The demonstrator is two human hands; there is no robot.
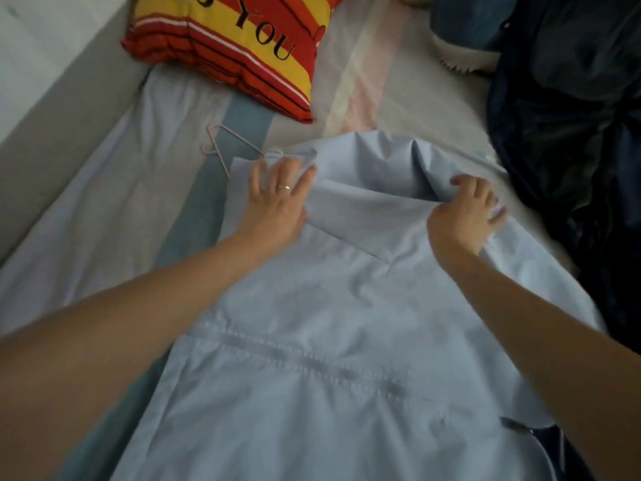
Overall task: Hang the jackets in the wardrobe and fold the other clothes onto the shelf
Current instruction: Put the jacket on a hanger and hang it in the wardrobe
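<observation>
My left hand (277, 199) presses flat on the blue jacket (329, 324), my right hand (464, 211) grips its fold. A hanger (222, 147) pokes out at upper left, and dark clothes (572, 133) crowd the right edge.

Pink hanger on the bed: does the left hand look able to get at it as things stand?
Probably yes. The pink hanger lies uncovered just beyond the left hand, which rests flat on the light blue jacket; only one end seems tucked under the jacket's edge.

Home bedroom.
Bed with striped sheet (104, 210); red-and-yellow cushion (225, 53); pink wire hanger (218, 150); dark clothes heap (572, 133); white wall (41, 64) alongside.
</observation>
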